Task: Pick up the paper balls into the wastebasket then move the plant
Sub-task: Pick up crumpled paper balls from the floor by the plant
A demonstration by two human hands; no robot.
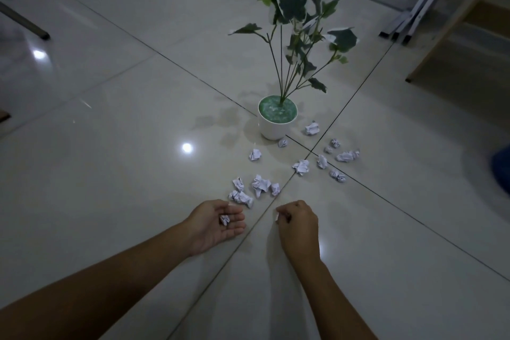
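Floor [116, 174] surface is glossy pale tile with dark grout lines. Plant [278, 121] stands upright in a white pot on the tile, beside a grout crossing, with green leaves on thin stems above it. Paper balls [260, 185] lie scattered on the tile in front of and to the right of the pot, none touching it. Left hand [216, 222] is held palm up just above the floor, fingers extended and loosely together, with one small paper ball [225, 220] resting on the palm. Right hand [298, 225] is curled knuckles up, fingertips pinched on a white paper scrap [277, 217] that is only partly visible. Nearest cluster of balls lies just beyond both hands. Metal frame legs [405, 22] stand at the upper right, well apart from the plant.
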